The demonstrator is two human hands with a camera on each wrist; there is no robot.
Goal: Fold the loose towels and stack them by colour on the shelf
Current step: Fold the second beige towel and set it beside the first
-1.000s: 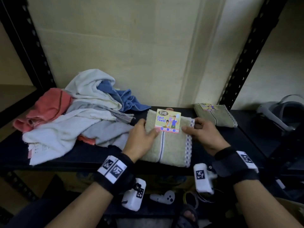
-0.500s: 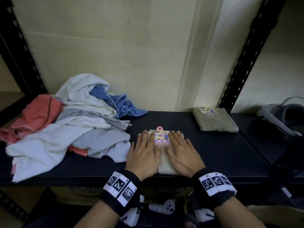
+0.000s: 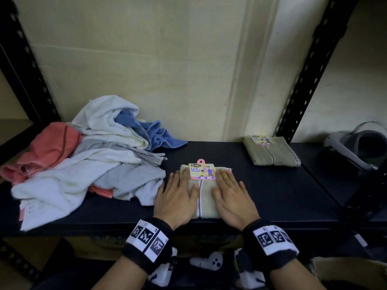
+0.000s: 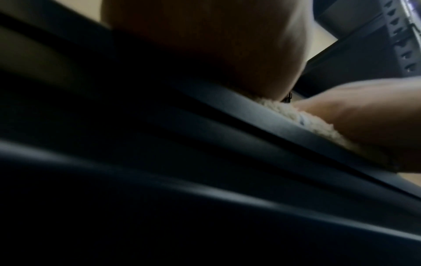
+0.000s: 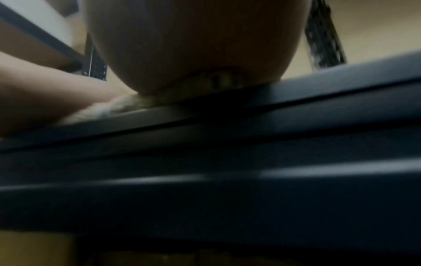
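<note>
Dark shelf (image 3: pixel 272 195), frame centre: I press both hands, left hand (image 3: pixel 176 197) and right hand (image 3: pixel 232 197), fingers spread flat, on beige towel (image 3: pixel 204 204); better smooth outward, keep edges square

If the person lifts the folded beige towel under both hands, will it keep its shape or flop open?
The folded beige towel is soft terry, so it would probably sag if lifted by one edge. Both the left hand and the right hand press it flat, suggesting that the fold springs up. Its card label looks stiffer.

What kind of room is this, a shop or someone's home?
Hard to say for sure, but it looks like a storeroom or utility corner. A black metal shelf with punched uprights stands against a bare wall, holding a heap of loose towels and folded face towels with retail tags.
</note>
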